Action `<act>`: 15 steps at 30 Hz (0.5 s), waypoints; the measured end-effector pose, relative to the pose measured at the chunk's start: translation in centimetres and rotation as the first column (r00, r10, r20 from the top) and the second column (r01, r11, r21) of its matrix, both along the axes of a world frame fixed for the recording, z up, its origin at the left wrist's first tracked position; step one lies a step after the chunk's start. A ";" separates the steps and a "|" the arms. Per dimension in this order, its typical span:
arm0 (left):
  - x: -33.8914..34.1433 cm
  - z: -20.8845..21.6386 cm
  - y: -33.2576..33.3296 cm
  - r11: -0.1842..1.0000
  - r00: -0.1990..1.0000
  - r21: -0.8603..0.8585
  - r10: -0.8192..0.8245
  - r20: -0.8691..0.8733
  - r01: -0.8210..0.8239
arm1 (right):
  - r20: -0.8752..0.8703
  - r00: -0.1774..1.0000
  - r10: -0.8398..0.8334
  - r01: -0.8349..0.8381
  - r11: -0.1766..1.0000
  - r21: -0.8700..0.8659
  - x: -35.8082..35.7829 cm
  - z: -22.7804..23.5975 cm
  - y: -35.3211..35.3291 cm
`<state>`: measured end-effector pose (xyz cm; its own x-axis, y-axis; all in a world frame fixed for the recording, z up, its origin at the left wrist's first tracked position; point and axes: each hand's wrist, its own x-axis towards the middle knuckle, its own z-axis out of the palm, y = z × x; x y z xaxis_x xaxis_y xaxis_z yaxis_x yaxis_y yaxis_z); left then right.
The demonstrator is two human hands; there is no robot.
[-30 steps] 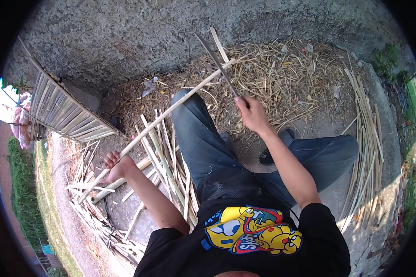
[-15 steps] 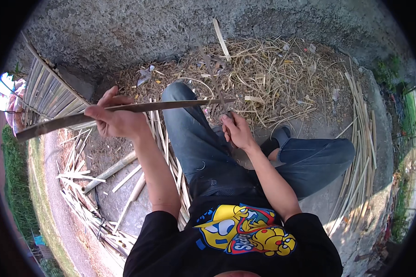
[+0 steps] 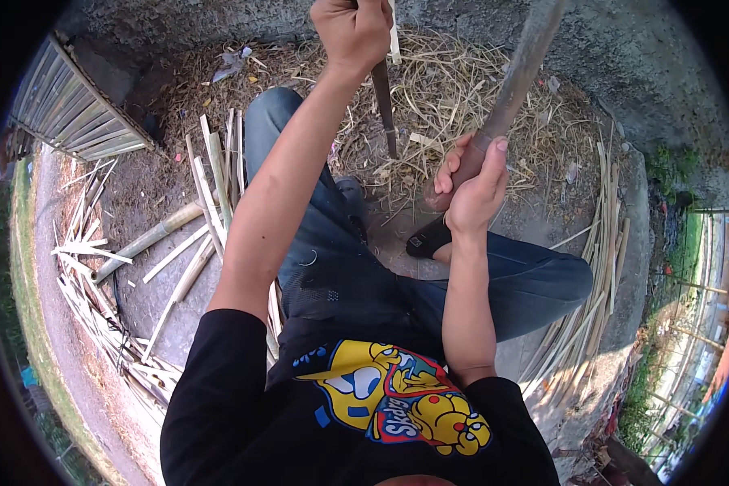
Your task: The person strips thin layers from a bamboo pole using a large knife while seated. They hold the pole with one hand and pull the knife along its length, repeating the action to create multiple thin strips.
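Observation:
At the top middle, my left hand (image 3: 352,36) is raised and closed around a dark, flat bamboo strip (image 3: 384,101). The strip's narrow end points down toward the ground; its upper part is hidden by the hand or out of view. My right hand (image 3: 479,182) grips the rounded brown handle of a long-bladed knife (image 3: 526,73), with the thumb laid along the handle. The grey blade slants up to the right and leaves the picture at the top. A gap separates the strip from the knife.
Shavings and thin curled strips (image 3: 454,89) cover the ground ahead, beside a rough wall (image 3: 640,73). Split bamboo lies in piles left (image 3: 89,283) and right (image 3: 599,283), with a round bamboo pole (image 3: 150,240) at left. A slatted bamboo panel (image 3: 77,105) leans at far left.
My left hand has swung up and right, turning the strip from nearly level to pointing downward. My right hand has risen and moved right, with the knife now closer and tilted rightward.

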<state>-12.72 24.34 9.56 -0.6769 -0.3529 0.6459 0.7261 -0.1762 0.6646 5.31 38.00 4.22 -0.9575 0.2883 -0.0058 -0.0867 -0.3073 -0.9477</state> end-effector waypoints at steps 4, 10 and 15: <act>-0.5 0.1 2.1 0.998 0.993 -0.026 -0.066 -0.099 0.063 | 0.018 0.999 -0.048 0.048 0.998 0.043 1.1 -5.6 -1.8; 0.6 -0.4 3.9 0.978 0.973 -0.079 -0.202 -0.109 0.194 | 0.576 0.807 0.132 -0.155 0.988 -0.010 3.0 -13.1 0.0; 0.4 0.5 4.4 0.987 0.999 -0.163 -0.001 -0.050 -0.008 | 0.003 1.000 -0.024 0.024 0.996 0.085 0.4 -0.6 0.8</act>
<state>-12.37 28.74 10.04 -0.6412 -0.2421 0.7282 0.7596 -0.0656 0.6471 5.75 38.76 3.63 -0.9503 0.3110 0.0158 -0.0891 -0.2231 -0.9707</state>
